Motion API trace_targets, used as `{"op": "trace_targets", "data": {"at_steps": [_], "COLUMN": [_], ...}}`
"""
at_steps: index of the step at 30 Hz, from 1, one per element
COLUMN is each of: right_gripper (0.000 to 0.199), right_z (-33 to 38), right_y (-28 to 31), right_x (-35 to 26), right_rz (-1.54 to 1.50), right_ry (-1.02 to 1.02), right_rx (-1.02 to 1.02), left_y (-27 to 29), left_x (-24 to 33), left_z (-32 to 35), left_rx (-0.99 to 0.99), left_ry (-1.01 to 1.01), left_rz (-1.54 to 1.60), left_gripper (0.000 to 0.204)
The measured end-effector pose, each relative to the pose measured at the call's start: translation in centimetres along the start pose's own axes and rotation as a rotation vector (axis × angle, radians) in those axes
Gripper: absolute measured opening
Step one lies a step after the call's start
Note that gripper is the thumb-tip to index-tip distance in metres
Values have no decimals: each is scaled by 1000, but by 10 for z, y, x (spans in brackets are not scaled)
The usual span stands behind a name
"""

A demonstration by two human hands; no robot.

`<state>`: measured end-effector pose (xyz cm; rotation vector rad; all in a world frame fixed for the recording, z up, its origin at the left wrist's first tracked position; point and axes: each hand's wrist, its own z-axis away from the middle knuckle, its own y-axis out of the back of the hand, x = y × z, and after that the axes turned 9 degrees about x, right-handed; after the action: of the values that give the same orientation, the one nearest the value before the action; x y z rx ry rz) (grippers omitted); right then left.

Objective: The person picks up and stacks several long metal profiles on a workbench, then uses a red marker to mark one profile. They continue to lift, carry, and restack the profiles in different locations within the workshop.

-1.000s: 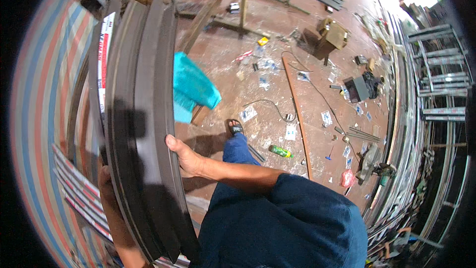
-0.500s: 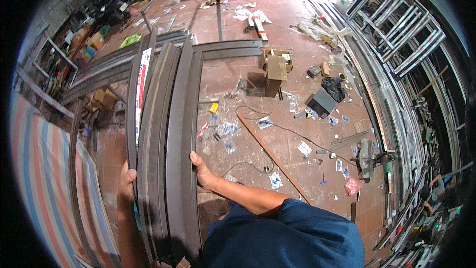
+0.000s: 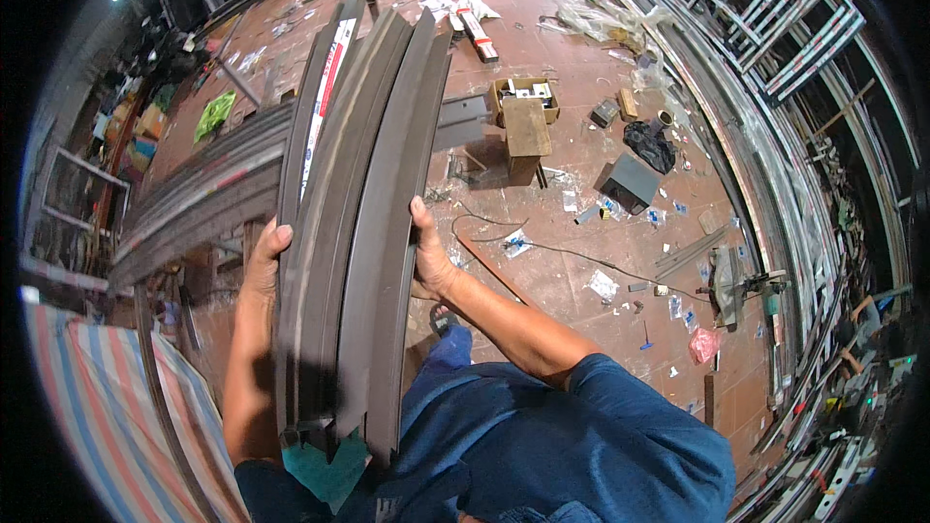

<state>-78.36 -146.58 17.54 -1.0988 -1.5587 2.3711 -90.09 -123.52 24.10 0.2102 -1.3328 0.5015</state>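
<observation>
A bundle of long dark brown metal profiles [image 3: 383,184] runs lengthwise in front of me, its lower end near my body. One of them carries a white and red label strip [image 3: 327,87]. My left hand [image 3: 264,257] is closed round the bundle's left edge, thumb on top. My right hand [image 3: 431,247] grips the right edge, with its thumb up along the side and the other fingers hidden beneath. A green sheet-like piece [image 3: 327,473] shows under the near end, by my shirt.
More profiles [image 3: 203,194] lie crosswise at left, above a striped sheet [image 3: 107,397]. A wooden block [image 3: 526,128], open cardboard box [image 3: 547,92], grey box [image 3: 628,182], cable [image 3: 572,252] and cutting machine [image 3: 728,286] stand or lie on the littered tiled floor. Metal frames [image 3: 765,15] lean at right.
Both hands and the bundle have moved up in the picture, and the bundle now slants to the right at its far end. Its near end and my foot have come into view.
</observation>
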Motion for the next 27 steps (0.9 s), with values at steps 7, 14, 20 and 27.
{"op": "trace_targets", "data": {"at_steps": [7,14,20,27], "right_gripper": [107,116,116,100], "right_z": [-112,-207,-279,-337], "right_y": [35,72,113,110], "right_x": [-108,-217,-301,-345], "right_rz": [-37,-54,-57,-71], "right_ry": [71,6,-191,-429], "right_rx": [25,-68,-218,-390], "left_y": [-64,-109,-157,-215], "left_x": [46,67,59,90], "left_z": [-171,-306,-361,-357], "left_rx": [-97,-58,134,429], "left_ry": [62,8,-30,-52], "left_rz": [-55,-82,-54,-13], "left_gripper": [102,98,98,97]}}
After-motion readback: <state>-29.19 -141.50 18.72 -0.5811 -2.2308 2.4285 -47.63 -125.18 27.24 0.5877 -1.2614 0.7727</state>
